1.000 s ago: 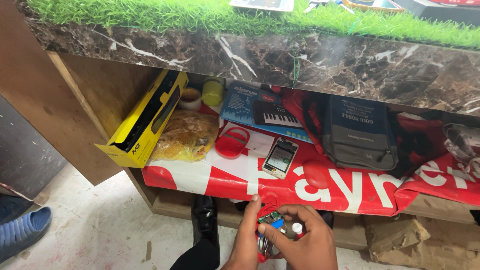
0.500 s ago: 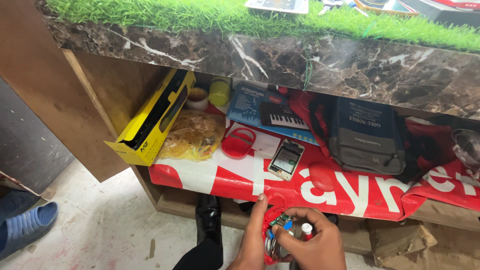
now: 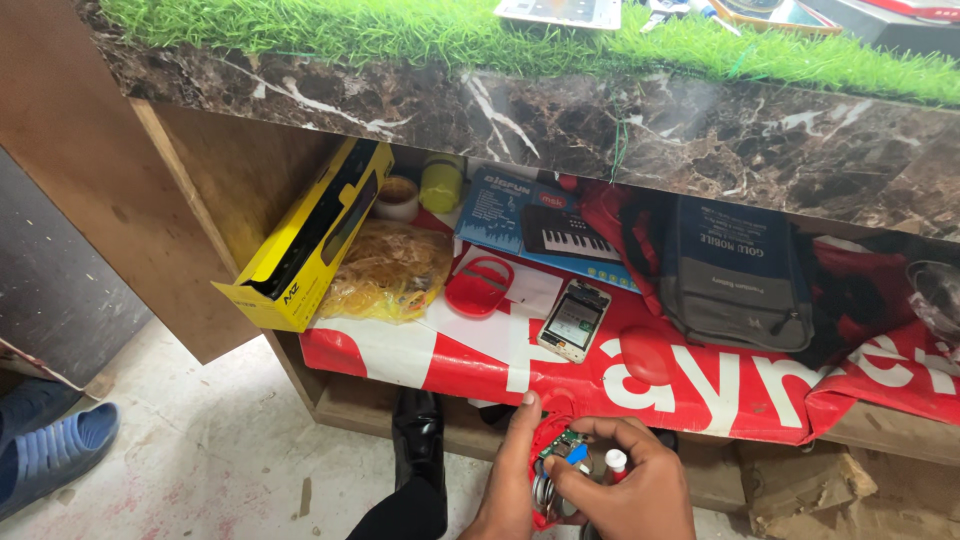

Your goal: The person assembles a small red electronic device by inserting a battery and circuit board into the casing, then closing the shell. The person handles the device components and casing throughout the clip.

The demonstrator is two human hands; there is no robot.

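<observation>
At the bottom centre, my left hand (image 3: 512, 478) and my right hand (image 3: 625, 490) together grip a small red gadget (image 3: 545, 470) with a green circuit board and a blue part showing inside. A small red-and-white cap (image 3: 615, 461) sits between the fingers of my right hand. Both hands are held below the front edge of a shelf covered by a red-and-white banner (image 3: 640, 375). A phone without its back (image 3: 574, 320) lies on that banner just above my hands.
On the shelf lie a yellow box (image 3: 310, 240), a bag of rubber bands (image 3: 390, 270), a red oval holder (image 3: 478, 287), tape rolls (image 3: 420, 190), a toy keyboard box (image 3: 530, 215) and a grey backpack (image 3: 740, 275). Above runs a marble counter edge (image 3: 560, 120) with green turf. A black shoe (image 3: 418, 440) and a blue sandal (image 3: 55, 450) rest on the floor.
The view has shifted slightly, so the shelf sits lower and further right in frame. My hands stay on the red gadget, fingers shifting a little over it.
</observation>
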